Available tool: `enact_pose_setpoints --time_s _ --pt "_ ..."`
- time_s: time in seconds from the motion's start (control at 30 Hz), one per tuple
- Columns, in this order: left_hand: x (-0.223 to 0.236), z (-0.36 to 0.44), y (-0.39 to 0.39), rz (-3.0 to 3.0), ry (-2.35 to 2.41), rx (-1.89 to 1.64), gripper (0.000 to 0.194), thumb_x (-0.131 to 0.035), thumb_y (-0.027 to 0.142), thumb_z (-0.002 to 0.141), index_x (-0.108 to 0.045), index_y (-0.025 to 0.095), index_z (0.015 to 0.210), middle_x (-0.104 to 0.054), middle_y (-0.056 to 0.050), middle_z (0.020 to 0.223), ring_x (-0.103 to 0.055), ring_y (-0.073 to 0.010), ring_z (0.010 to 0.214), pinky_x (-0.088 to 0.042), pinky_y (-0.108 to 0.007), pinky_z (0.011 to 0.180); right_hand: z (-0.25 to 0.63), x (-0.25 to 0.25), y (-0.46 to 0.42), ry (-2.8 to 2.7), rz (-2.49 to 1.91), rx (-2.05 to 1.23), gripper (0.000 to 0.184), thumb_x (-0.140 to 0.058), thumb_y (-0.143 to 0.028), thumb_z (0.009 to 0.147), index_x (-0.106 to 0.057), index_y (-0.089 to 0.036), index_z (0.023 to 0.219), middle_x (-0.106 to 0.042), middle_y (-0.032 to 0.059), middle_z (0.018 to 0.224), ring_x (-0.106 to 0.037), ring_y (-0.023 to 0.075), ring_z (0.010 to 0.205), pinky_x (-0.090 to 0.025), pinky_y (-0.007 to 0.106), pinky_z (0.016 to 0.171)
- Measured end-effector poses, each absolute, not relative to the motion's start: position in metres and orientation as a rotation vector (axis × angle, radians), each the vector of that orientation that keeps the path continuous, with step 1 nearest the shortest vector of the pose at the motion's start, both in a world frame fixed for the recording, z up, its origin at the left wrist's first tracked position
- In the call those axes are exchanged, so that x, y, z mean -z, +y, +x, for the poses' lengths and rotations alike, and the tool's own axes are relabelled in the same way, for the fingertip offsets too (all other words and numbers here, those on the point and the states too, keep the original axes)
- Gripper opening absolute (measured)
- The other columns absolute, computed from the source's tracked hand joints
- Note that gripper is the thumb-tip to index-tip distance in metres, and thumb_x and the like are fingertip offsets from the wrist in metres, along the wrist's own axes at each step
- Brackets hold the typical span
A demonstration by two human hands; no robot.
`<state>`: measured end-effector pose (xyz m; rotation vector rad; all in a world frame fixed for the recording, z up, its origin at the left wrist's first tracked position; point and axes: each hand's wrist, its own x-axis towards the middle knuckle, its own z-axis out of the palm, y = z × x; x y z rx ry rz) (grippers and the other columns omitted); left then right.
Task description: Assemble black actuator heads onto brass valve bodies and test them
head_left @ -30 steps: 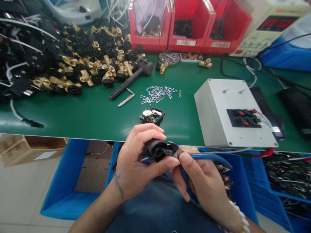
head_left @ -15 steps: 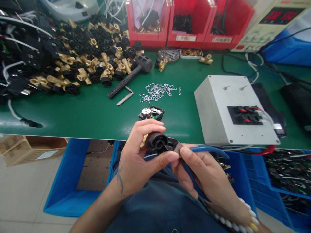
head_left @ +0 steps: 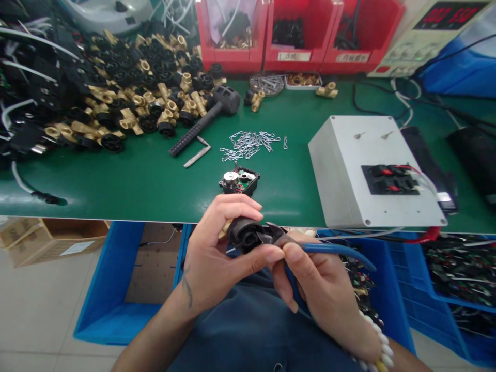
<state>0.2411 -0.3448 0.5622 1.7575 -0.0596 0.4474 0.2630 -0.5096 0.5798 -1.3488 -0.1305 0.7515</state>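
My left hand (head_left: pixel 217 258) grips a black round valve part (head_left: pixel 245 233) with a brass end, held over my lap just in front of the green bench. My right hand (head_left: pixel 321 289) holds blue-handled pliers (head_left: pixel 329 249), whose dark jaws touch the right side of the black part. A small open black housing (head_left: pixel 239 182) with a metal disc and wiring inside sits on the bench just beyond my hands.
A pile of brass and black fittings (head_left: pixel 127 98) fills the bench's left. A black mallet (head_left: pixel 207 119), loose wire clips (head_left: pixel 250 143), a white test box (head_left: pixel 372 170), red bins (head_left: pixel 298 36) and a power supply (head_left: pixel 434 36) stand around. Blue crates (head_left: pixel 116 289) sit below.
My hands, the black part and the pliers have barely shifted; the view has tilted slightly downward. Both grips are unchanged.
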Motion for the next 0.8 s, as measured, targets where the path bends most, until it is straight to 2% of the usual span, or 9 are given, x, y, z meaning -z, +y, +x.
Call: enact_pose_setpoints --time_s 0.1,0.2,0.53,0.7,0.8 --pt "-0.5602 0.2405 -0.3435 1.735 -0.091 -0.446 0.037 -0.088 0.038 0.077 -0.067 0.023 0.104 -0.069 -0.005 0.113 -0.065 -0.0181 0.106 -0.055 -0.026 0.084 0.2645 -0.5820 -0.5086 -0.117 -1.260 -0.816 0.050 -0.054 -0.060 0.098 -0.053 -0.019 0.070 -0.046 -0.0049 0.043 -0.036 0.0064 0.036 -0.027 0.021 0.038" --pt "-0.5600 0.2403 -0.3418 1.732 -0.112 -0.467 0.036 -0.088 0.037 0.077 -0.067 0.022 0.102 -0.069 -0.003 0.109 -0.065 -0.0170 0.104 -0.054 -0.026 0.086 0.2649 -0.5832 -0.5085 -0.090 -1.173 -0.881 0.046 -0.052 -0.057 0.100 -0.057 -0.018 0.077 -0.046 -0.0066 0.044 -0.032 0.0049 0.033 -0.026 0.019 0.037" --pt "-0.5635 0.2398 -0.3444 1.718 -0.085 -0.380 0.029 -0.088 0.034 0.077 -0.067 0.021 0.093 -0.070 -0.002 0.097 -0.066 -0.0150 0.091 -0.054 -0.025 0.083 0.2660 -0.5825 -0.5077 -0.144 -1.244 -0.806 0.051 -0.055 -0.058 0.099 -0.052 -0.018 0.068 -0.047 -0.0046 0.044 -0.037 0.0046 0.038 -0.027 0.019 0.041" --pt "-0.5618 0.2416 -0.3437 1.728 -0.090 -0.398 0.030 -0.088 0.032 0.077 -0.067 0.020 0.096 -0.069 -0.003 0.102 -0.066 -0.0148 0.098 -0.054 -0.023 0.086 0.2707 -0.5846 -0.5115 -0.091 -1.167 -0.901 0.045 -0.055 -0.055 0.100 -0.057 -0.017 0.075 -0.048 -0.0065 0.045 -0.032 0.0035 0.034 -0.026 0.017 0.038" --pt "-0.5623 0.2429 -0.3429 1.737 -0.127 -0.406 0.030 -0.089 0.028 0.076 -0.067 0.020 0.094 -0.069 -0.001 0.099 -0.066 -0.0124 0.094 -0.053 -0.020 0.085 0.2708 -0.5836 -0.5123 -0.081 -1.150 -0.924 0.046 -0.055 -0.055 0.100 -0.059 -0.017 0.075 -0.048 -0.0064 0.045 -0.032 0.0033 0.033 -0.026 0.017 0.037"
